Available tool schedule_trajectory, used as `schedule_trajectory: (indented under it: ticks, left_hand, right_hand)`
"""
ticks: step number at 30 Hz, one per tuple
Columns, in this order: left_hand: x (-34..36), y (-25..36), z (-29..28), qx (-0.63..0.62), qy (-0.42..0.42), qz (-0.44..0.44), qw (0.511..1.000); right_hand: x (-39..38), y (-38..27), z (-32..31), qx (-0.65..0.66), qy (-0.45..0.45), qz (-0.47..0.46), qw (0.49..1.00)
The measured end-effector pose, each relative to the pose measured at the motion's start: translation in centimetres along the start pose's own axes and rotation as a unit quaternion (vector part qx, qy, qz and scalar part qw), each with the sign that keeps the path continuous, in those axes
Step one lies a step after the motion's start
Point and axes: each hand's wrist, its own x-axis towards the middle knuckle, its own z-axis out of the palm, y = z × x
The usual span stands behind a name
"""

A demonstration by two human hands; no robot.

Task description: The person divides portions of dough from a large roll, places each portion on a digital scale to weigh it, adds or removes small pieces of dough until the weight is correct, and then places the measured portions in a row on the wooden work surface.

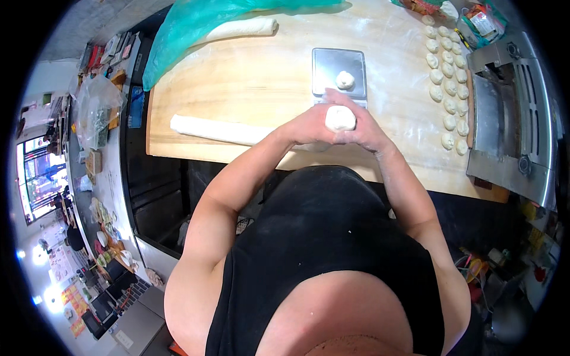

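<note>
Close to the table's near edge, a white piece of dough (341, 119) sits between my two hands. My left hand (307, 126) is closed against it from the left, and my right hand (364, 126) wraps it from the right, its fingers reaching up toward the scale. Just beyond them lies a flat silver kitchen scale (328, 62) with a small dough ball (345, 80) on its plate. A long white dough rope (211, 128) stretches leftward from beside my left forearm, which covers its right end.
Rows of small dough pieces (449, 88) line the right side of the floured wooden table (237, 77), beside a metal machine (516, 107). At the far left, green plastic sheeting (184, 41) partly covers a thick dough log (246, 28). Bags lie at the far right corner.
</note>
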Motion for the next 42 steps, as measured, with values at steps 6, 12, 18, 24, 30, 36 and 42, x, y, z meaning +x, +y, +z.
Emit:
schedule_trajectory:
  ticks: [6, 12, 18, 24, 30, 36, 42]
  left_hand:
    - [-0.5, 0.3, -0.9, -0.023, -0.024, 0.024, 0.999]
    - [-0.9, -0.7, -1.0, -0.154, -0.028, -0.025, 0.987]
    - [-0.1, -0.2, 1.2, -0.090, -0.023, 0.075, 0.993]
    - [2.3, -2.1, 3.4, 0.195, -0.012, 0.081, 0.977]
    - [6.1, -2.5, 1.2, 0.490, 0.173, 0.225, 0.824]
    - [12.6, -8.1, -7.2, 0.596, 0.146, 0.262, 0.745]
    - [11.4, -5.4, -7.7, -0.216, 0.420, 0.109, 0.875]
  right_hand:
    - [1.2, 0.8, 0.2, 0.141, 0.000, 0.025, 0.990]
    - [1.0, 0.5, 1.8, 0.062, 0.010, 0.066, 0.996]
    - [-0.5, 0.0, 2.3, 0.127, 0.010, 0.010, 0.992]
    - [1.6, 3.6, -3.0, -0.076, 0.302, 0.011, 0.950]
    - [-0.6, 4.6, -13.0, 0.092, 0.321, 0.113, 0.936]
    - [1.6, 3.2, -7.9, 0.030, 0.297, 0.021, 0.954]
    - [5.8, 5.9, -5.4, -0.141, 0.254, -0.035, 0.956]
